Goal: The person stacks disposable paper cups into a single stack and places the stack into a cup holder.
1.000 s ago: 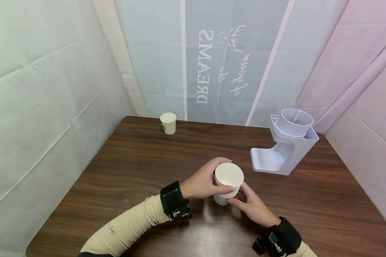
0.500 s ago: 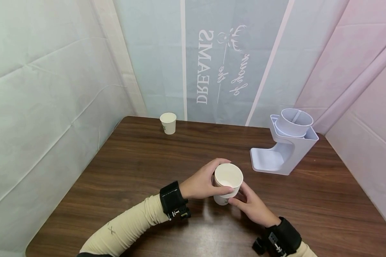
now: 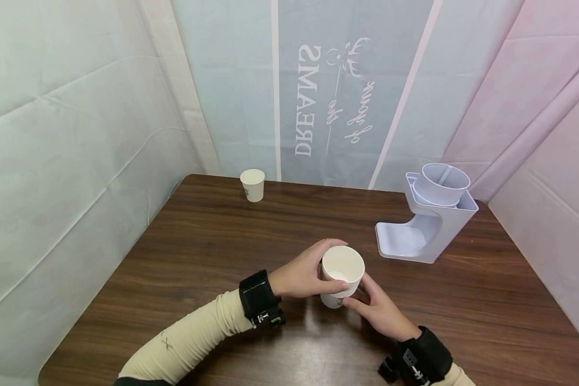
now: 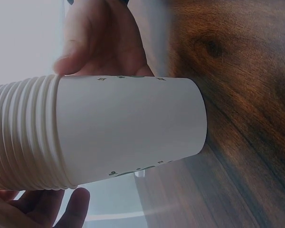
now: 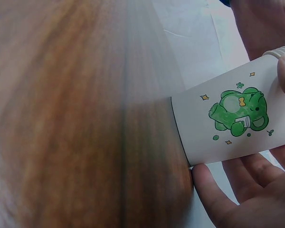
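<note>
A stack of white paper cups [image 3: 343, 262] stands upright on the table near the middle in the head view. My left hand [image 3: 300, 274] holds the stack's upper part from the left, its thumb lying across the front by the rims. From the right, my right hand [image 3: 382, 312] grips lower down, around the bottom cup [image 5: 232, 114], which has a green bear printed on it. Several nested rims [image 4: 28, 133] show above the bottom cup's wall in the left wrist view. In the right wrist view, one right fingertip [image 5: 203, 173] is right at the cup's base.
A single white paper cup [image 3: 253, 186] stands at the back left of the dark wood table [image 3: 207, 241]. At the back right is a pale lavender plastic stand [image 3: 439, 228] with a round holder [image 3: 441, 190] on top. Fabric curtains [image 3: 231, 80] enclose the table.
My left hand and the top of the stack have sunk very slightly. My right hand stays in place around the lower cup.
</note>
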Action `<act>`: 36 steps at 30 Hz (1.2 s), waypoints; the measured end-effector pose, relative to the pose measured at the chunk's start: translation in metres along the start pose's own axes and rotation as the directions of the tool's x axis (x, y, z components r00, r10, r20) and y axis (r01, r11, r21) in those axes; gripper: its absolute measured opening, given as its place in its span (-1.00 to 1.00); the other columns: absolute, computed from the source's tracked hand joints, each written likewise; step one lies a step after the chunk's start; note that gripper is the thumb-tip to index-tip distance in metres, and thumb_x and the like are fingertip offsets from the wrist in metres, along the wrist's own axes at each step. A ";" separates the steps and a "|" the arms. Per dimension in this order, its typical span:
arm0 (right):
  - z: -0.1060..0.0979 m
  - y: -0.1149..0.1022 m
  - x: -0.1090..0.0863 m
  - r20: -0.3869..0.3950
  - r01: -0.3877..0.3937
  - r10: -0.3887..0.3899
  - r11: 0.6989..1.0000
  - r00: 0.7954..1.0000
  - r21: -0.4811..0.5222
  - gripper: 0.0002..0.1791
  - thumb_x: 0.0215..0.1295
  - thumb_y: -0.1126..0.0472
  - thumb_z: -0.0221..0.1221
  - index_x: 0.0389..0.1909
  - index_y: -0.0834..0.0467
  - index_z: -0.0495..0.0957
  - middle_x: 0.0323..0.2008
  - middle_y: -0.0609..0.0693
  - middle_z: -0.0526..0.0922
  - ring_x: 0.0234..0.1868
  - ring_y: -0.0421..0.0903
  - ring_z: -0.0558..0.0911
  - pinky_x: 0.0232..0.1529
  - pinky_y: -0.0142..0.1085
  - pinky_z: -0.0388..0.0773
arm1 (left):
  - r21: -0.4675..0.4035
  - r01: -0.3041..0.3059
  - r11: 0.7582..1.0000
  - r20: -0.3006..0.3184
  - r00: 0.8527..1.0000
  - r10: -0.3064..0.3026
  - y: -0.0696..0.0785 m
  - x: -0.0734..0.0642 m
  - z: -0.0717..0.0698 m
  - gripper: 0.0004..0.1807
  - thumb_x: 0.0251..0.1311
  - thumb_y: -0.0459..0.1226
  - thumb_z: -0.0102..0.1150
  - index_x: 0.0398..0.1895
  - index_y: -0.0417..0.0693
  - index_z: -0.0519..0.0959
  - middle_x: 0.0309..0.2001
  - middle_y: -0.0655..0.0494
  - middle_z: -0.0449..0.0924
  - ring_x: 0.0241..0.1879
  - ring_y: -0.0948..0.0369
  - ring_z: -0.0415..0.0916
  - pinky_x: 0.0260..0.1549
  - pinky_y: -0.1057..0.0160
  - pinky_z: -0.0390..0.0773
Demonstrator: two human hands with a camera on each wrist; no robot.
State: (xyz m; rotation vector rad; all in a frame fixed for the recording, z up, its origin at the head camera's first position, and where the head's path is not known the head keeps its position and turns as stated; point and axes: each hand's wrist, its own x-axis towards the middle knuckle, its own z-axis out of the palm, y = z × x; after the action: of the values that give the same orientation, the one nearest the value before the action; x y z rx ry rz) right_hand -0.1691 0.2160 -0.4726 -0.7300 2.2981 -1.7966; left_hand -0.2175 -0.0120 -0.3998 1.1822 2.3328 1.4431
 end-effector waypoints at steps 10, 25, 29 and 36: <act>-0.001 0.001 0.000 -0.003 -0.003 0.003 1.000 1.000 -0.010 -0.21 0.46 0.34 0.19 0.57 0.28 -0.01 0.49 0.32 0.17 0.33 -0.41 0.36 0.21 -0.37 0.49 | 0.033 -0.002 0.999 0.022 1.000 0.002 -0.002 0.001 -0.001 -0.20 0.18 -0.20 0.47 0.43 -0.17 0.31 0.25 0.03 0.44 0.19 0.25 0.40 0.22 0.27 0.42; -0.001 0.000 0.000 -0.001 -0.007 0.007 1.000 1.000 -0.011 -0.21 0.47 0.34 0.18 0.57 0.29 -0.01 0.48 0.34 0.18 0.32 -0.42 0.37 0.21 -0.38 0.49 | 0.046 -0.003 0.999 0.023 1.000 0.002 0.001 -0.001 -0.002 -0.18 0.15 -0.17 0.49 0.44 -0.05 0.30 0.26 0.04 0.42 0.19 0.25 0.40 0.20 0.23 0.46; -0.001 0.000 0.000 0.000 -0.003 0.003 1.000 1.000 -0.012 -0.21 0.47 0.34 0.18 0.57 0.30 -0.01 0.48 0.35 0.17 0.33 -0.43 0.36 0.20 -0.38 0.49 | 0.051 -0.005 0.999 0.024 1.000 0.004 0.000 0.000 -0.002 -0.17 0.14 -0.17 0.50 0.45 -0.06 0.29 0.26 0.05 0.41 0.18 0.24 0.41 0.20 0.23 0.46; -0.001 0.000 -0.001 -0.006 0.002 -0.002 1.000 1.000 -0.017 -0.19 0.46 0.34 0.19 0.57 0.33 -0.03 0.48 0.34 0.17 0.32 -0.44 0.37 0.20 -0.39 0.48 | 0.098 -0.019 0.995 0.013 1.000 0.018 0.001 0.002 -0.009 -0.15 0.19 -0.09 0.45 0.48 -0.07 0.25 0.30 0.03 0.41 0.23 0.24 0.39 0.24 0.18 0.45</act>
State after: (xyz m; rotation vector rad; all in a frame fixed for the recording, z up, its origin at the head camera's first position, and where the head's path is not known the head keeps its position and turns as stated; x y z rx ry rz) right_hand -0.1686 0.2171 -0.4726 -0.7310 2.3200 -1.7840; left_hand -0.2233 -0.0170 -0.3939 1.2369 2.4161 1.3372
